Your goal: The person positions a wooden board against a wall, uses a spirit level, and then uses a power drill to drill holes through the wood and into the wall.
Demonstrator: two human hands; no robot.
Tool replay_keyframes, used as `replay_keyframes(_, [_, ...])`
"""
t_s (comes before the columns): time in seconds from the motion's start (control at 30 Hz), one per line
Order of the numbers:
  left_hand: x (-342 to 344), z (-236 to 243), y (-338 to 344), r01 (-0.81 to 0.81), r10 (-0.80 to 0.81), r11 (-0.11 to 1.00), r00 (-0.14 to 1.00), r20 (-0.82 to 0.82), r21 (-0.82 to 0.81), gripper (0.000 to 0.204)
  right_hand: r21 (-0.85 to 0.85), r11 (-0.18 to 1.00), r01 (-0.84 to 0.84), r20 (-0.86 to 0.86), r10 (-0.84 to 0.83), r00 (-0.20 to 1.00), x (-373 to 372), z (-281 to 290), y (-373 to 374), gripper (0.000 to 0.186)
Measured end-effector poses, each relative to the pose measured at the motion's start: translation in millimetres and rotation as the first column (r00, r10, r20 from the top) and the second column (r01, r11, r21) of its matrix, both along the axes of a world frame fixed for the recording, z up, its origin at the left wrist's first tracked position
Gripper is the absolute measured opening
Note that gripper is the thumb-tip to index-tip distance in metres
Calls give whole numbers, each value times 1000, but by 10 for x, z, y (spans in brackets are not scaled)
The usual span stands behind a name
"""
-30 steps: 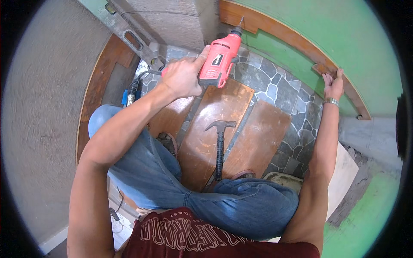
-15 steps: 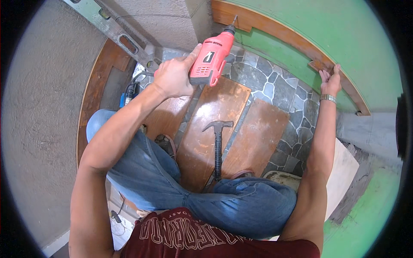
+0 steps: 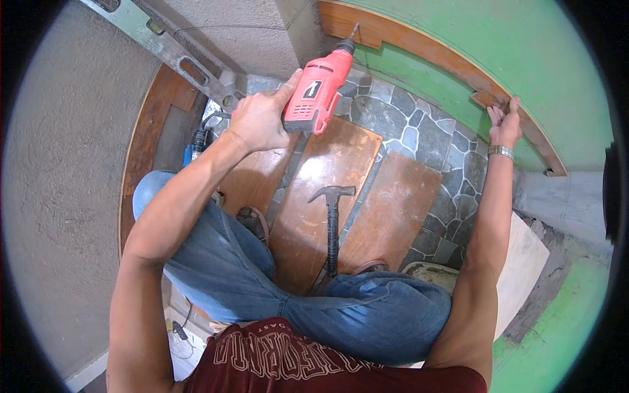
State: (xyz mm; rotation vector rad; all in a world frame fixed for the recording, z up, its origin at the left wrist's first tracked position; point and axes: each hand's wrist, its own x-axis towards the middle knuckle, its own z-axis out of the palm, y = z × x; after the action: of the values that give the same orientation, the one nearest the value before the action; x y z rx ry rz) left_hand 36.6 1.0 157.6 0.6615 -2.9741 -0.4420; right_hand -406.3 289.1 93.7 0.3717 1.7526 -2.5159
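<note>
Drill (image 3: 318,92) shifted left, bit (image 3: 355,33) at board (image 3: 335,19)

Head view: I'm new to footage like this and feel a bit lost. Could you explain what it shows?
There is no robot here, just a person's two bare hands. The picture comes from a wide fisheye camera worn on the person's head, looking down, so straight edges bend. The left hand holds a red drill, its bit pointing at a brown strip along the green wall. The right hand is at the same strip, farther right. Below, a hammer lies over brown boards on a stone-patterned floor. A long metal level shows at upper left.
</note>
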Motion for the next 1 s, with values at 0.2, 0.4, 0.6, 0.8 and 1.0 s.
replay_keyframes(0.2, [3,0,-9,7,-7,998,1000,10,-62,99,17,1000,1,-3,-1,1000,50,27,-46,60])
replay_keyframes(0.4, [15,-30,-42,14,-13,997,1000,19,-74,100,26,1000,7,-2,-7,1000,41,20,-46,61])
replay_keyframes(0.6, [-6,-27,-29,10,-5,997,998,68,-76,101,12,1000,-2,-16,2,1000,11,-9,-16,59])
replay_keyframes(0.8, [-15,-35,-9,-7,12,997,998,59,-72,101,26,999,33,24,-34,999,16,34,-47,44])
replay_keyframes(1.0, [-6,-97,17,-5,5,998,1000,-11,-62,102,32,999,29,18,-29,999,37,44,-63,49])
